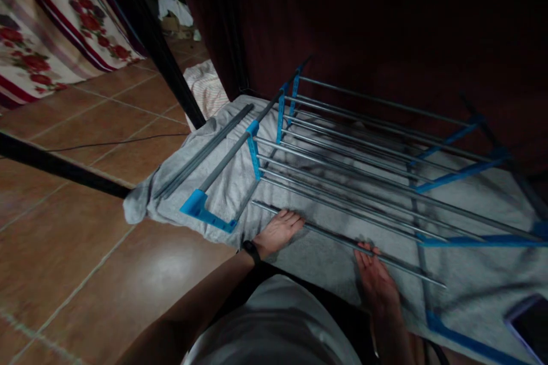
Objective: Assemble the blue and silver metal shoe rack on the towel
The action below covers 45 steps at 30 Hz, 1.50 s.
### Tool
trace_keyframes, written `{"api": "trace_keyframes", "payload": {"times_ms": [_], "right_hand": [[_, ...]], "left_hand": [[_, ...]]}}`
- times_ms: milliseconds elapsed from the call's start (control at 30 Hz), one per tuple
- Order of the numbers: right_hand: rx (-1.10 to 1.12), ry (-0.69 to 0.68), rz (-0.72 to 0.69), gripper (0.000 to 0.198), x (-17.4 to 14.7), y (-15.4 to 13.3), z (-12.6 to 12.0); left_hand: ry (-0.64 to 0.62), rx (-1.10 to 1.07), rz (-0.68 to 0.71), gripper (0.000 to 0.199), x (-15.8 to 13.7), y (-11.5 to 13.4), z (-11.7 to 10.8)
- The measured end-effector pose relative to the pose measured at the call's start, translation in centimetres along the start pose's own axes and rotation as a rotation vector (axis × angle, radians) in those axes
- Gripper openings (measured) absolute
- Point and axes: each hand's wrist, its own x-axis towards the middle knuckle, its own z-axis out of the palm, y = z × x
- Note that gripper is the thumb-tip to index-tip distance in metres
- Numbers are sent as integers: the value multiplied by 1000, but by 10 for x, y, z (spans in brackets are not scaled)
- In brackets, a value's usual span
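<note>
A thin grey metal rod (331, 234) lies across in front of me, with both ends free. My left hand (279, 232), with a dark band at its wrist, is closed over the rod towards its left end. Farther right, my right hand (377, 280) is turned palm up, its fingers curled about the rod. Just beyond stands a partly built rack (338, 157) of several metal rods joined by blue plastic brackets (253, 154). On its near left side a blue corner piece (205, 211) has an open gap facing me.
More grey tubes (203, 151) lie on the grey cloth (226, 182) to the left. A phone (531, 322) rests at the lower right. Dark posts (64, 168) border the tiled floor (103, 291), and a dark curtain (385, 23) hangs behind the rack.
</note>
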Motion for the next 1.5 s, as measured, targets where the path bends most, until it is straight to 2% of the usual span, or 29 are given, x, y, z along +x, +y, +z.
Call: {"api": "trace_keyframes", "payload": {"times_ms": [167,233,433,633,867,1267,1500], "right_hand": [[101,74,-113,21,3,11,2],[139,75,-126,21,4,12,3],[240,-2,-99,13,3,9,9],[279,10,-104,22,0,9,15],[299,2,-126,16,-1,11,18],[286,2,-93,15,2,10,18],[296,2,-80,23,4,11,16]], "left_hand": [[87,-16,6,27,-1,-4,10],[79,-2,15,24,-2,-6,11],[58,26,0,25,-1,-9,10],[87,29,-17,28,3,-13,17],[120,55,8,30,-1,-19,23],[139,89,24,29,4,-19,24],[178,81,45,27,5,-18,21]]}}
